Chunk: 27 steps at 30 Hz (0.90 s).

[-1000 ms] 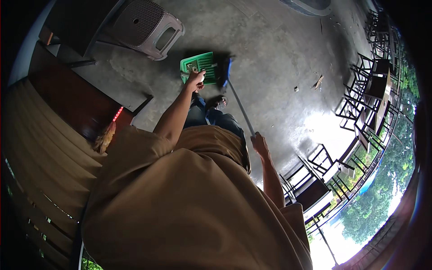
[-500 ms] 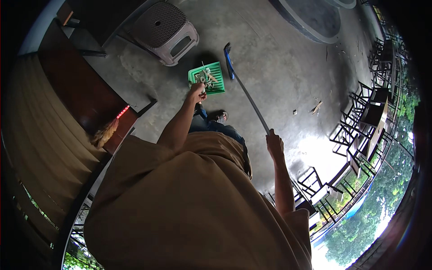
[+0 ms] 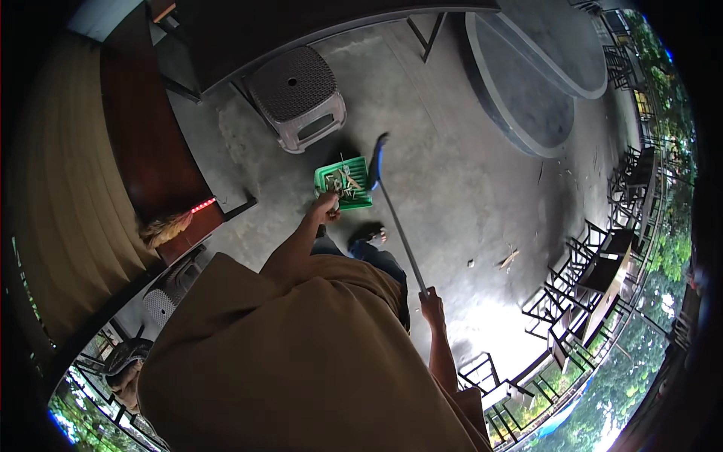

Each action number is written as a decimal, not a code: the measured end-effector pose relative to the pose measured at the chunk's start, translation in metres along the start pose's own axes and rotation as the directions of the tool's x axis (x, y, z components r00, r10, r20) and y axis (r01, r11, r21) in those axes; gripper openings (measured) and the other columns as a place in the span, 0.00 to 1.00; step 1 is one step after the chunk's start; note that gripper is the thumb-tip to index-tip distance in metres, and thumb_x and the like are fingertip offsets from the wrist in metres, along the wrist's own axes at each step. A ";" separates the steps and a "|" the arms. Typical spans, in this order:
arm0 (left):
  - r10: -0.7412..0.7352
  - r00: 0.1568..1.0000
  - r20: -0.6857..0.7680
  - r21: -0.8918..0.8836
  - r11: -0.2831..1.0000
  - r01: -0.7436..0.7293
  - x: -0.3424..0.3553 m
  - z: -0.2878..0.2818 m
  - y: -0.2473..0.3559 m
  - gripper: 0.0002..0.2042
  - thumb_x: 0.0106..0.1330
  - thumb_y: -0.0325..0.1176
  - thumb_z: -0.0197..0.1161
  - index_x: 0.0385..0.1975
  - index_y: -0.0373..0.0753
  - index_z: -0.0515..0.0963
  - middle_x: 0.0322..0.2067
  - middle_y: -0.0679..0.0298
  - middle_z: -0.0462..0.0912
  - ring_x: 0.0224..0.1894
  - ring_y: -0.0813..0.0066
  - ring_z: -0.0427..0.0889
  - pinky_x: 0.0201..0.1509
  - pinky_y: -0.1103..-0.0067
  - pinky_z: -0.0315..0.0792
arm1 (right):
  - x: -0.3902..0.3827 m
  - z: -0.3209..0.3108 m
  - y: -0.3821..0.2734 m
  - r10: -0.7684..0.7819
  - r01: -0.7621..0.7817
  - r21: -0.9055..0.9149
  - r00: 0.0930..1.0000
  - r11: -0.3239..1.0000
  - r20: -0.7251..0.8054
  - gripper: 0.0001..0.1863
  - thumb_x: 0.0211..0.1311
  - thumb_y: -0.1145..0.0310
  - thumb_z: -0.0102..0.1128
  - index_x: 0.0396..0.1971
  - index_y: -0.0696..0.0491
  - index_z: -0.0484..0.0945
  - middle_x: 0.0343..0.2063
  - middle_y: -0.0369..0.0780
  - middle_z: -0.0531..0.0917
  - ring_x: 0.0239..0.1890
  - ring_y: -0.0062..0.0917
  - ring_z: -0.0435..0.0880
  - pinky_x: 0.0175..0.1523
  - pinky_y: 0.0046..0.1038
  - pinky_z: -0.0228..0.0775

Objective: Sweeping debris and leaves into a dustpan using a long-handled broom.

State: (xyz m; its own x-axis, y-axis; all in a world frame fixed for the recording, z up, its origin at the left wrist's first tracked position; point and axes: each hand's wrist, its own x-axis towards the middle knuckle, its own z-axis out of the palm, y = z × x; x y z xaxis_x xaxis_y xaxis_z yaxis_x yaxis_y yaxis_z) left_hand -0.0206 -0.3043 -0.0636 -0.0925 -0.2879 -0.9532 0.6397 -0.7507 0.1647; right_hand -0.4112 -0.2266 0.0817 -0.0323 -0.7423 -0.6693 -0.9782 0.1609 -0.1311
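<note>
My left hand [image 3: 327, 205] is closed at the near left corner of a green dustpan [image 3: 360, 172], gripping its handle, which the fingers mostly hide. Sticks, dry leaf bits and other small litter lie in the pan. Lower right of it, my right hand [image 3: 431, 307] is wrapped round the grey stick of a broom [image 3: 399, 232]. The broom's blue head with dark bristles stands at the pan's right edge; whether they touch, I cannot tell. My feet are just below the pan.
A brown plastic stool [image 3: 294, 83] stands beyond the dustpan. Dry leaf litter [image 3: 509, 258] and a small lump [image 3: 471, 264] lie on the concrete floor to the right. At left is a dark wooden bench [image 3: 143, 143] with a feather duster [image 3: 167, 227]. Tables and chairs [image 3: 602, 264] line the right.
The broom head has moved left, closer to the dustpan's right edge. The whole view has shifted, so the pan and stool sit lower in it. Both hands keep their grips.
</note>
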 end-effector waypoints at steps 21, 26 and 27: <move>0.106 0.983 -0.150 -0.310 0.939 -0.148 -0.032 0.126 -0.004 0.15 0.52 0.45 0.46 0.20 0.38 0.62 0.14 0.63 0.63 0.14 0.74 0.64 0.16 0.79 0.62 | 0.346 -0.190 -0.001 -0.191 -0.111 0.651 0.907 0.751 0.375 0.13 0.54 0.59 0.47 0.24 0.53 0.67 0.09 0.34 0.65 0.06 0.16 0.62 0.09 0.20 0.54; 0.185 0.975 -0.123 -0.351 0.911 -0.217 -0.012 0.148 0.000 0.14 0.54 0.47 0.46 0.25 0.40 0.62 0.14 0.63 0.64 0.13 0.73 0.65 0.16 0.77 0.62 | 0.386 -0.230 -0.052 -0.280 0.001 0.641 0.900 0.767 0.334 0.14 0.54 0.57 0.47 0.24 0.54 0.68 0.08 0.33 0.64 0.05 0.16 0.61 0.09 0.20 0.54; 0.259 0.960 -0.110 -0.386 0.879 -0.281 -0.007 0.161 0.001 0.14 0.54 0.47 0.46 0.27 0.41 0.62 0.13 0.63 0.65 0.13 0.72 0.65 0.16 0.77 0.63 | 0.393 -0.234 -0.062 -0.292 0.012 0.646 0.899 0.763 0.328 0.15 0.54 0.56 0.47 0.24 0.54 0.69 0.08 0.33 0.64 0.05 0.16 0.61 0.09 0.20 0.54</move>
State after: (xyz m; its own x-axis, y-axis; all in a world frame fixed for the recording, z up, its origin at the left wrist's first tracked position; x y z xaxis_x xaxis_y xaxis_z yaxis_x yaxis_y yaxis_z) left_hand -0.1423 -0.3982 -0.0156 0.1607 -0.4050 -0.9001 0.8824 -0.3497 0.3148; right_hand -0.4107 -0.6807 -0.0019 0.3234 -0.5006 -0.8030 -0.6144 0.5344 -0.5805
